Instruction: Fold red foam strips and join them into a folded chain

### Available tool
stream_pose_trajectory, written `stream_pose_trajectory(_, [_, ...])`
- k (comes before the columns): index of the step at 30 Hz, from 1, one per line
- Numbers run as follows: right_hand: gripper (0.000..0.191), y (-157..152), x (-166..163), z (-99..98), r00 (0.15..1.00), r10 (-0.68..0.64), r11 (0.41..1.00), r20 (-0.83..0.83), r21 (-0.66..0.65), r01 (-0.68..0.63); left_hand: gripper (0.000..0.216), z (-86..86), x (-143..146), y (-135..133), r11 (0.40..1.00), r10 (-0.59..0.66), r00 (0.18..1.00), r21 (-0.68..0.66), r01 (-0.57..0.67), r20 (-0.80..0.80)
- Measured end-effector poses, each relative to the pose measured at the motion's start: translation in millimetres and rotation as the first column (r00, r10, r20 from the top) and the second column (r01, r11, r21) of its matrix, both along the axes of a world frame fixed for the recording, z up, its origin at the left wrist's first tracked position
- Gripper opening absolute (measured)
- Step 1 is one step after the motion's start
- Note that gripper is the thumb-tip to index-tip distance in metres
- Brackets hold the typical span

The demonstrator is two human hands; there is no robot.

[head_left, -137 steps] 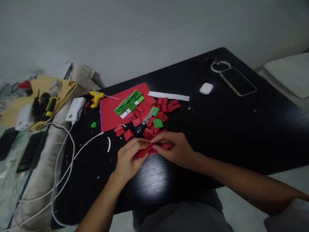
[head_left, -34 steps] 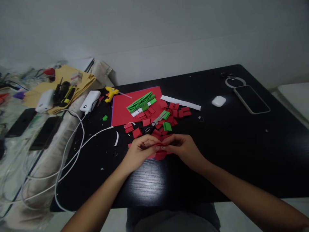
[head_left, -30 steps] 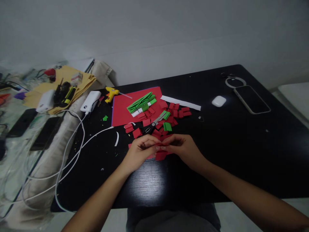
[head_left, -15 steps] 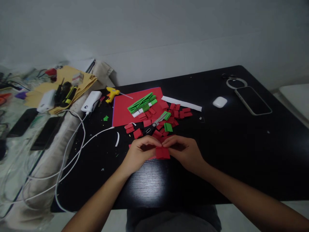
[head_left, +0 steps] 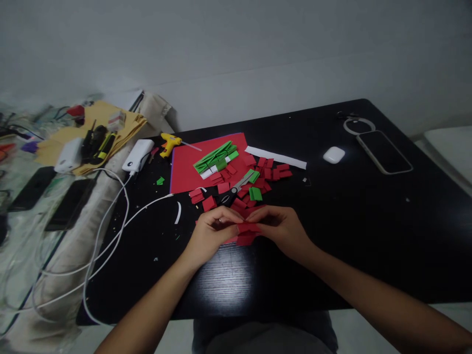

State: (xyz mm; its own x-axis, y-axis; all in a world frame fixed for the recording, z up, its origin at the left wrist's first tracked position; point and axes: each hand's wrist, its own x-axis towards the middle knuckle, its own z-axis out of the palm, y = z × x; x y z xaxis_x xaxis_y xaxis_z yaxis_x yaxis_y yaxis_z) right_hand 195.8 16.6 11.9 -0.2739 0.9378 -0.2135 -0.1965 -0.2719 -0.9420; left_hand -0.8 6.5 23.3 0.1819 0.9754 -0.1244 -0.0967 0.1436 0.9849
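Observation:
Between my two hands is a small folded piece of red paper (head_left: 248, 234), above the near part of the black table. My left hand (head_left: 213, 233) pinches its left side with thumb and fingers. On the other side, my right hand (head_left: 279, 227) grips its right edge the same way. Just beyond the fingers lie several folded red paper pieces (head_left: 265, 186) and a folded green piece (head_left: 255, 193). Scissors (head_left: 240, 186) with dark handles rest among them. Farther back, a bundle of folded green paper (head_left: 216, 158) sits on a red sheet (head_left: 184, 169).
A yellow glue gun (head_left: 169, 144) and a white power bank (head_left: 138, 155) with a white cable (head_left: 149, 208) are at the left. A white paper strip (head_left: 276, 157) lies behind the red pieces. To the right are a white earbud case (head_left: 334, 155) and a phone (head_left: 384, 152).
The red paper in my hands has tilted, and its lower flap now stands apart from the upper part. Both hands stay almost in place. The view has shifted slightly.

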Motion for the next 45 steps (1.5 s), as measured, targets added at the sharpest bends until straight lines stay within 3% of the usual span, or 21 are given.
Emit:
stream_pose_trajectory(16, [0.027,2.9,1.6,2.3,1.000,0.013,0.990,-0.027,-0.138,-0.017,0.024,-4.4,0.3,-1.9,0.995,0.065,0.997,-0.068,-0.068,-0.052])
stream_pose_trajectory(23, [0.027,4.1,1.5,1.9,0.999,-0.013,0.993,-0.029,-0.114,0.010,0.017,-9.9,-6.8,-0.9,0.993,-0.028,0.999,-0.111,0.032,0.041])
stream_pose_trajectory(27, [0.026,4.0,1.5,2.1,1.000,-0.001,0.995,-0.022,-0.099,-0.001,0.017,-5.2,-4.7,-1.2,0.994,-0.079,0.997,-0.076,0.080,0.013])
stream_pose_trajectory(45, [0.032,1.0,1.2,-1.0,0.999,0.041,0.995,0.004,-0.087,-0.040,0.024,-2.0,1.3,-5.9,0.998,-0.063,0.995,-0.017,0.062,-0.074])
